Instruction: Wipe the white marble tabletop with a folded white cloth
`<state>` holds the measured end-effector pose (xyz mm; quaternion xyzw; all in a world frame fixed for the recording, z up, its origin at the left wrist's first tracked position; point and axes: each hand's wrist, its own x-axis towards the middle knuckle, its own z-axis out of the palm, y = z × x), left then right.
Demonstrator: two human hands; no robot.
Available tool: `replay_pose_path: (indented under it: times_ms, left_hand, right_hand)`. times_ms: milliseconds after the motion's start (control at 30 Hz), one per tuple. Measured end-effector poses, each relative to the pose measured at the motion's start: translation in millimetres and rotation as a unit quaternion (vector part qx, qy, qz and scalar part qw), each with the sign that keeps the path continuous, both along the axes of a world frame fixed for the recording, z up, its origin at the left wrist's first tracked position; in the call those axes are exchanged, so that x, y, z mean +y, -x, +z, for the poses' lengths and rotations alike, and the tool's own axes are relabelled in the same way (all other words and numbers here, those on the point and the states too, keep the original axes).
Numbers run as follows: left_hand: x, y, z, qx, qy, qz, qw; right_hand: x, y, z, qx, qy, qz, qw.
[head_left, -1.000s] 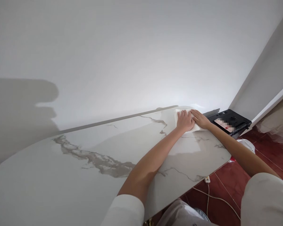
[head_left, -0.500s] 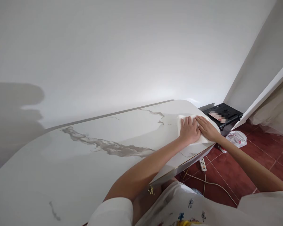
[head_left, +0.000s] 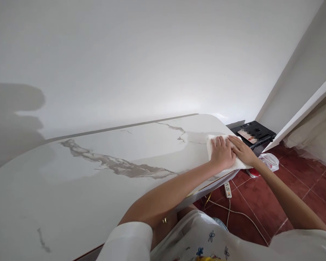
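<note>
A white cloth (head_left: pixel 240 165) lies on the right end of a white marble-patterned table (head_left: pixel 78 203), and its near corner reaches the table edge. My left hand (head_left: pixel 222 154) presses flat on the cloth with its fingers stretched forward. Beside it, my right hand (head_left: pixel 243 151) also lies flat on the cloth, fingers extended and touching the left hand. Both palms are hidden from above.
A black case (head_left: pixel 258 131) with a label stands past the table's right end. On the red tiled floor are a white plastic bag (head_left: pixel 270 162) and a power strip (head_left: pixel 228 190) with a trailing cord. A white wall (head_left: pixel 141 65) runs behind the table.
The hands and cloth have shifted slightly toward the near edge at the table's right end. The camera view has moved a little.
</note>
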<state>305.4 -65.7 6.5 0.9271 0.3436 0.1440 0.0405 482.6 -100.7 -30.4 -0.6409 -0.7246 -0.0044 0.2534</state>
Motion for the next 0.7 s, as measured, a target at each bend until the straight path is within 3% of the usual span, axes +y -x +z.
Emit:
replay_pose_path:
  times_ms: [300, 467, 700]
  left_hand:
    - [45.2, -40.6, 0.2, -0.042, 0.002, -0.017, 0.999]
    - [82.2, -56.1, 0.2, -0.051, 0.001, -0.015, 0.999]
    - [141.8, -61.5, 0.0, -0.056, 0.002, 0.009, 0.998]
  right_hand:
    - [45.4, -40.5, 1.0, -0.016, 0.003, -0.018, 1.0]
    - [83.9, -56.0, 1.2, -0.035, 0.002, 0.01, 0.999]
    - [151.4, -56.7, 4.8, -0.005, 0.026, -0.038, 0.999]
